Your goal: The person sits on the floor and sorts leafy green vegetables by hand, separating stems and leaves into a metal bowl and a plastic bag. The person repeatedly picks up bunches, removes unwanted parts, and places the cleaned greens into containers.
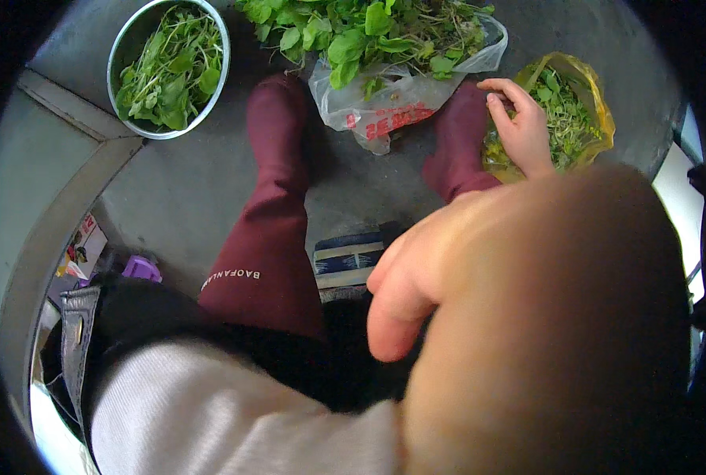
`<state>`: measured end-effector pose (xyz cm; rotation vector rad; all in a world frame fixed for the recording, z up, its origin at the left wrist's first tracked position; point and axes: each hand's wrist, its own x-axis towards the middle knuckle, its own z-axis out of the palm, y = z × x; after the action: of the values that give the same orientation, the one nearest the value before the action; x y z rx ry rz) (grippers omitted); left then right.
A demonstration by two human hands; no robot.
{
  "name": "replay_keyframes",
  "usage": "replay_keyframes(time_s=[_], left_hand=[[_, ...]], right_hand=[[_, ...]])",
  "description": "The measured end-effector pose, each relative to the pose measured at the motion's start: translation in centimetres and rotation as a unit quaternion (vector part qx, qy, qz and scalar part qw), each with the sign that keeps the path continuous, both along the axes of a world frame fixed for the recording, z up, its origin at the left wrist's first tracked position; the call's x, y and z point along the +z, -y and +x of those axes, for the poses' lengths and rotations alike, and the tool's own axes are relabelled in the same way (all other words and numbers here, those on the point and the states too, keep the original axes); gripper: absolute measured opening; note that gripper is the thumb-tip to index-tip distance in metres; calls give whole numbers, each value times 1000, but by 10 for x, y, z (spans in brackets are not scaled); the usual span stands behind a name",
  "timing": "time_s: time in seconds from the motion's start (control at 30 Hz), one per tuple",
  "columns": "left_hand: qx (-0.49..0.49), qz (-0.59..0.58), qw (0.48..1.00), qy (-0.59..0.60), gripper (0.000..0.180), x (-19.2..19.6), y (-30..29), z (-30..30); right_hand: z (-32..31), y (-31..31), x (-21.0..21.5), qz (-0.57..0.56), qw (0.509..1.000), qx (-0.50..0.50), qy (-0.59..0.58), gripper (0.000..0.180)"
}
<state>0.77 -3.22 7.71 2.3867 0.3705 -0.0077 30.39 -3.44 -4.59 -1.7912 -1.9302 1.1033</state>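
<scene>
My right hand reaches to the upper right and rests at the mouth of a yellow plastic bag that holds small green scraps. Its fingers are loosely curled and apart, with nothing visible between them. My left hand is raised close to the camera, large and blurred. Its back faces me, its fingers curl down, and its palm is hidden. A pile of leafy greens lies on a white plastic bag ahead of my feet. A metal bowl at the upper left holds picked greens.
My legs in maroon boots stand on the grey concrete floor, either side of the white bag. A striped low object sits between my legs. A raised concrete ledge runs along the left, with a small purple item beside it.
</scene>
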Motion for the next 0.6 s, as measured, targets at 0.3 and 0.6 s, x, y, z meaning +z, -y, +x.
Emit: replay_keyframes(time_s=[0.3, 0.6], left_hand=[[8, 0, 1000, -1, 15, -7, 4, -8], [49, 3, 998, -29, 15, -21, -5, -25]], right_hand=[[-5, -1, -1, -11, 1000, -6, 1, 17], [1, -20, -18, -17, 999, -44, 14, 19]])
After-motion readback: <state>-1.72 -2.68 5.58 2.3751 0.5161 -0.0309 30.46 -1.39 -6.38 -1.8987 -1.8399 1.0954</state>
